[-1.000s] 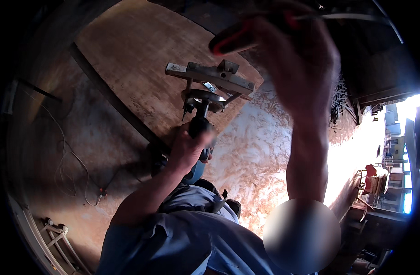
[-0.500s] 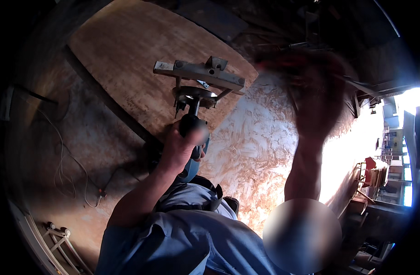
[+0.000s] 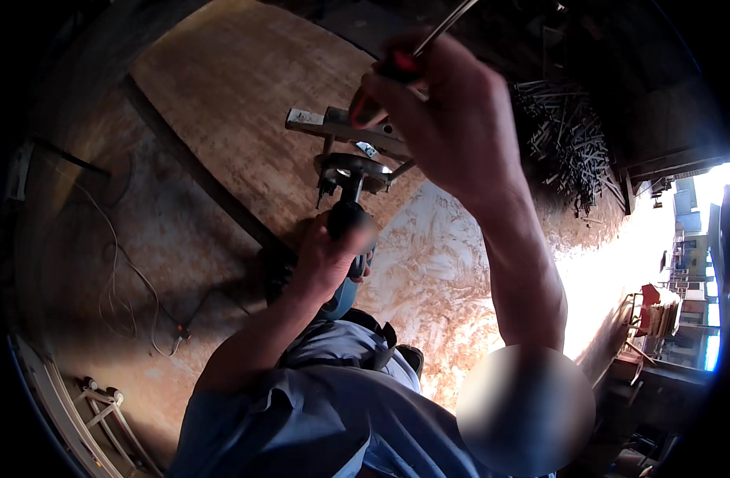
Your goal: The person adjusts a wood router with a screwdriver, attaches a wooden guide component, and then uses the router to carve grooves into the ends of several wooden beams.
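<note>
My left hand (image 3: 323, 261) is wrapped around the black grip of a blue-bodied power tool (image 3: 343, 301), held upright against my lap. At its top sits a round metal plate (image 3: 355, 165), joined by rods to a slotted metal bar (image 3: 307, 119). Above and to the right of this frame, my right hand (image 3: 452, 119) is raised and closed on a screwdriver (image 3: 398, 67) with a red and black handle. Its thin metal shaft points up and right, smeared by motion. My right hand covers the right end of the bar.
A large wooden board (image 3: 221, 88) lies beyond the tool. Several thin offcuts form a heap (image 3: 570, 143) at the far right. A pale cable (image 3: 110, 279) with a plug trails over the dusty floor at left, near a small white wheeled frame (image 3: 106, 414).
My right hand has swung left and nearer the metal bar, bringing the screwdriver with it. The offcut heap has come into sight. The left hand keeps its grip on the tool.
</note>
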A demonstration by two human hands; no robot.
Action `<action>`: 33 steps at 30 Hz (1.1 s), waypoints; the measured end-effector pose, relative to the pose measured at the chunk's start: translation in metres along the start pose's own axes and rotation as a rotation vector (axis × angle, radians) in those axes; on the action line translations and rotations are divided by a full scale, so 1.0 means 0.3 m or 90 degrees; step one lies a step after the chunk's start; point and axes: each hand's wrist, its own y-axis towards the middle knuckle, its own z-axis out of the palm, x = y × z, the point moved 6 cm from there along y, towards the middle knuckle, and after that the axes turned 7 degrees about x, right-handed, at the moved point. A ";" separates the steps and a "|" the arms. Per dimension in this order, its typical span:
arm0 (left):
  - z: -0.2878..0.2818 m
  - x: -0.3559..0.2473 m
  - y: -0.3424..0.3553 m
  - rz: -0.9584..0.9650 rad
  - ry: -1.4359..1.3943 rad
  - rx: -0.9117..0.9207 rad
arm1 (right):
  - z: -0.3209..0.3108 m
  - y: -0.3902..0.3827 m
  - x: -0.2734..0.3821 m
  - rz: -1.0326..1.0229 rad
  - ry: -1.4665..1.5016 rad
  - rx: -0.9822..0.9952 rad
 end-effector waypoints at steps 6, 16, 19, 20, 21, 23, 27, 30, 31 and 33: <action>0.000 0.027 0.028 0.027 0.005 0.018 | -0.019 0.032 0.014 -0.100 0.153 -0.013; -0.002 0.016 0.008 -0.005 -0.026 0.021 | -0.341 -0.156 0.050 -0.158 -0.123 -0.275; 0.005 0.017 0.017 0.003 -0.012 0.012 | -0.210 -0.183 -0.063 -0.013 -0.053 -0.104; 0.003 0.015 0.021 0.004 -0.008 0.015 | -0.199 -0.199 -0.081 0.035 0.042 -0.103; 0.001 0.012 0.027 0.005 -0.004 0.018 | -0.233 -0.219 -0.097 0.035 0.157 -0.208; -0.002 0.018 0.014 -0.007 -0.007 0.019 | -0.289 -0.232 -0.043 0.049 0.191 -0.331; 0.019 0.006 0.015 -0.021 -0.014 0.020 | -0.181 -0.195 -0.077 0.043 -0.016 -0.096; -0.003 0.012 0.018 -0.005 -0.018 0.013 | -0.220 -0.157 -0.050 -0.020 0.185 -0.149; 0.009 0.014 0.016 -0.004 -0.020 0.025 | -0.259 -0.140 -0.009 -0.061 0.248 -0.187; 0.016 0.011 0.006 -0.016 -0.012 0.024 | -0.268 -0.107 0.029 -0.102 0.266 -0.189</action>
